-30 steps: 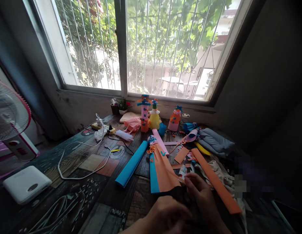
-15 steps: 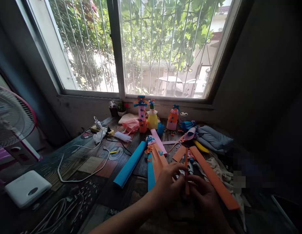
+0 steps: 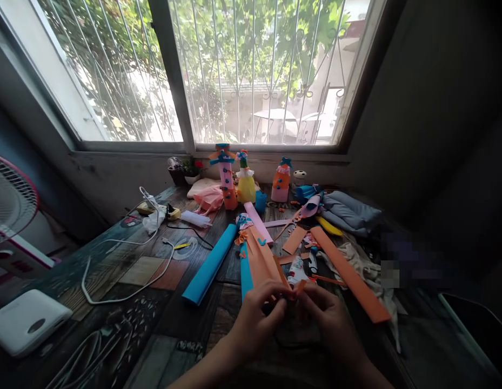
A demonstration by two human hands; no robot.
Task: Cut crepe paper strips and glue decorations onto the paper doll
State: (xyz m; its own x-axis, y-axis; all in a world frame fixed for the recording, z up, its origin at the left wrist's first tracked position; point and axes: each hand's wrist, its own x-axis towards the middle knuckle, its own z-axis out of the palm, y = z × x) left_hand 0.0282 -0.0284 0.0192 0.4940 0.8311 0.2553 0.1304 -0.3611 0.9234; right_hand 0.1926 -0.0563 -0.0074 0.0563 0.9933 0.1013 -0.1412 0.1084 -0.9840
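Observation:
Both hands meet low in the middle of the view over the table. My left hand (image 3: pixel 261 310) pinches one end of a narrow orange paper strip (image 3: pixel 300 285). Across from it, my right hand (image 3: pixel 326 308) pinches the same strip between thumb and fingers. Just beyond my left hand lies a long orange crepe paper piece (image 3: pixel 261 256) with a ruffled, flower-like top, over blue paper. A white tube (image 3: pixel 296 268) with red markings lies past the fingertips. To the right is a long flat orange paper band (image 3: pixel 350 275).
A blue crepe paper roll (image 3: pixel 210 265) lies left of the hands. Paper-covered bottles (image 3: pixel 246 186) stand by the window. Further left are a white cable (image 3: pixel 113 300), a white box-like device (image 3: pixel 29 322) and a fan (image 3: pixel 9 205). Grey fabric (image 3: pixel 350 210) lies back right.
The orange strip, upright between the hands before, is now turned and shortened from view, gathered at the fingertips. My hands have drawn level, and the view has shifted slightly.

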